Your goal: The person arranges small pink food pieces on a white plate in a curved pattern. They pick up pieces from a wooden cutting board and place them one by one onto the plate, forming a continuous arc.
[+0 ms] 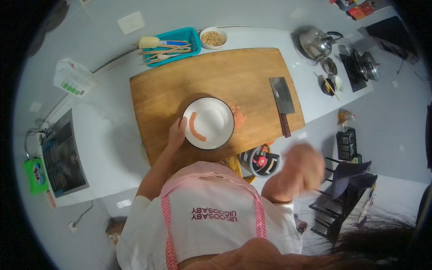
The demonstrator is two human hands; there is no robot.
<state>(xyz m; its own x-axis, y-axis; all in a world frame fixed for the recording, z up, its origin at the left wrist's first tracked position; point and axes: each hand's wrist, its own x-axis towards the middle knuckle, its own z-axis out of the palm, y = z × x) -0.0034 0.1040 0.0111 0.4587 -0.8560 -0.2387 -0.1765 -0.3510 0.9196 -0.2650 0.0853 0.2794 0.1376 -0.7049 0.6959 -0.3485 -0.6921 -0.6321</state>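
Note:
My left hand [177, 132] grips the left rim of a white dish with a dark edge [216, 123], which sits on a large wooden cutting board [209, 74]. Inside the dish, overlapping sausage slices [195, 128] form a curved row along its left side. More slices [239, 116] lie in a small pile on the board, against the dish's right edge. A cleaver [282, 98] with a dark wooden handle rests near the board's right side. My right hand [308, 165] is raised right of the board, blurred by motion; its fingers cannot be made out.
A teal basket [194, 37] of chopsticks and utensils and a bowl of peeled nuts or cloves [213, 38] stand behind the board. At right are a steel kettle [315, 44], small bowls and a stove [352, 74]. A bin [249, 162] is below the front edge; a sink [64, 155] is left.

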